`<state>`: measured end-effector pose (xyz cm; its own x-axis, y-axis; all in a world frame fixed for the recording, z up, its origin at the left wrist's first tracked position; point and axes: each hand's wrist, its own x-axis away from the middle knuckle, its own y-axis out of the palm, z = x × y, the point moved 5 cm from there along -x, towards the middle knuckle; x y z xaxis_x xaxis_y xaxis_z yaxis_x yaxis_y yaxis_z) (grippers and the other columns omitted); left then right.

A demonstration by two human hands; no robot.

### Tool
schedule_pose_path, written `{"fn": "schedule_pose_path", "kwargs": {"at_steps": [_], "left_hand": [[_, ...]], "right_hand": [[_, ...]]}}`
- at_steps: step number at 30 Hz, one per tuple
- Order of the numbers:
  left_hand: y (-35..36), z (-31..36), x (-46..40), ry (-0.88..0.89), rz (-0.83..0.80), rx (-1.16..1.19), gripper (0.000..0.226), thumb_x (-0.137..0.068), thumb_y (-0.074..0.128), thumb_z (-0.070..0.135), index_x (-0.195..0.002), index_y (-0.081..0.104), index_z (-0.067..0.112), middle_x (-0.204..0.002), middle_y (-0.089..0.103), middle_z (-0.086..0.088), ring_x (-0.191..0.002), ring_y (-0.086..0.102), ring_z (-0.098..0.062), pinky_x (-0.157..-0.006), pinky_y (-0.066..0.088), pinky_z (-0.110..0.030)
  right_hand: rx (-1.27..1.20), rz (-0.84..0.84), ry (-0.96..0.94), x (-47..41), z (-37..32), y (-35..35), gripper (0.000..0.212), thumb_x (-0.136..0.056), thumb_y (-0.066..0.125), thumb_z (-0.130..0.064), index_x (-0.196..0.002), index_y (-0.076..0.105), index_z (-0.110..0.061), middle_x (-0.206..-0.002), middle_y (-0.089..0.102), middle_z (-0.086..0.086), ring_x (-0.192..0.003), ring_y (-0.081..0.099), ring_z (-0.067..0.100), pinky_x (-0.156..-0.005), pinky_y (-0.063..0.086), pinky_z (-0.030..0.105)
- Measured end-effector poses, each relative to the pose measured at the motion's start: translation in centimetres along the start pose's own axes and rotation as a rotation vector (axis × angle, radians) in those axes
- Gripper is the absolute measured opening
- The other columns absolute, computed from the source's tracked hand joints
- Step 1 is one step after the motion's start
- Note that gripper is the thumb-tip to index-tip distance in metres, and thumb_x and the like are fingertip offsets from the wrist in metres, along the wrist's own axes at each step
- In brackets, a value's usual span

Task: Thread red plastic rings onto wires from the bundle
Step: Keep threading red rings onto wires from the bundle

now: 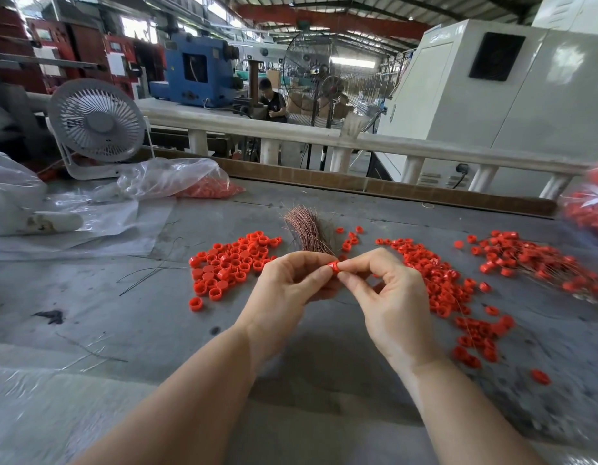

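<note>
From the head view, the lower end of the fanned bundle of thin copper-coloured wires point(307, 231) disappears behind the left hand point(287, 290), whose curled fingers grip it. The right hand point(388, 297) pinches a small red plastic ring point(333, 266) between thumb and forefinger, right at the left fingertips; whether a wire passes through it cannot be told. At the right edge a clear bag of red rings point(589, 203) is cut off and blurred (motion smear). Loose red rings point(230, 263) lie left, wired rings point(458, 290) right, on the grey worktable point(156, 330). A small white desk fan point(98, 124) stands behind, in a factory hall.
</note>
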<state>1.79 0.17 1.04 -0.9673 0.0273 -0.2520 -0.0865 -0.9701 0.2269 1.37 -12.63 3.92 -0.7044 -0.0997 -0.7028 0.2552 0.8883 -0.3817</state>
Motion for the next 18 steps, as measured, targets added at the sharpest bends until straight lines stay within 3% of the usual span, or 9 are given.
{"fn": "schedule_pose_path", "kwargs": {"at_steps": [4, 8, 18], "left_hand": [[0.0, -0.1, 0.0, -0.028, 0.004, 0.062, 0.015, -0.088, 0.053, -0.002, -0.092, 0.066, 0.005, -0.074, 0.071, -0.003, -0.069, 0.067, -0.01, -0.065, 0.053, -0.018], [0.1, -0.2, 0.0, -0.077, -0.02, 0.122, 0.016, -0.089, 0.051, -0.001, -0.09, 0.065, 0.005, -0.071, 0.07, -0.003, -0.065, 0.066, -0.008, -0.063, 0.053, -0.018], [0.0, -0.4, 0.0, -0.114, -0.012, 0.168, 0.014, -0.087, 0.052, -0.002, -0.09, 0.065, 0.002, -0.07, 0.07, -0.005, -0.063, 0.066, -0.008, -0.061, 0.053, -0.017]], "right_hand": [[0.001, 0.006, -0.038, 0.0, -0.2, -0.1, 0.012, -0.076, 0.068, 0.002, -0.079, 0.072, -0.01, -0.078, 0.064, -0.006, -0.078, 0.058, 0.001, -0.069, 0.039, 0.005], [0.023, 0.015, -0.079, 0.0, -0.5, -0.1, 0.011, -0.077, 0.065, -0.001, -0.08, 0.072, -0.009, -0.079, 0.064, -0.004, -0.076, 0.059, 0.006, -0.071, 0.047, 0.019], [0.212, 0.009, -0.169, 0.1, -1.5, 0.1, 0.01, -0.078, 0.061, -0.004, -0.08, 0.071, -0.006, -0.078, 0.065, 0.004, -0.075, 0.061, 0.024, -0.069, 0.051, 0.039]]}}
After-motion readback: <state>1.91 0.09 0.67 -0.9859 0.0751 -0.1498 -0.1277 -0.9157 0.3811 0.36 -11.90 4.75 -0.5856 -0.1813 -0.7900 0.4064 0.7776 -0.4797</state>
